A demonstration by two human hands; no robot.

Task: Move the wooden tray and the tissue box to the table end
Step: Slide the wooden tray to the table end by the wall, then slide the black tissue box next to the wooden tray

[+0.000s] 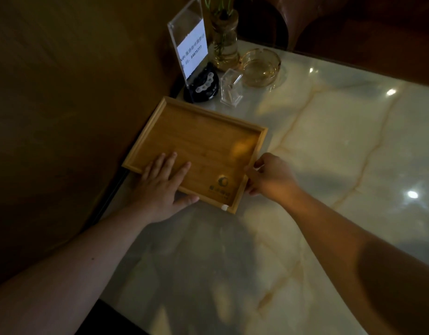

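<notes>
The wooden tray (203, 131) lies flat and empty on the marble table (329, 153), close to the table's left edge beside the brown wall. My left hand (164, 187) grips its near rim, fingers spread inside the tray and thumb under the edge. My right hand (269, 176) pinches the tray's right rim near the front corner. A dark round logo is printed on the tray floor near that corner. No tissue box is in view.
Beyond the tray stand an acrylic sign holder (190, 48), a black round object (205, 84), a small clear toothpick holder (231, 88), a glass vase with a plant (225, 43) and a glass ashtray (260, 67). A brown seat is behind the table.
</notes>
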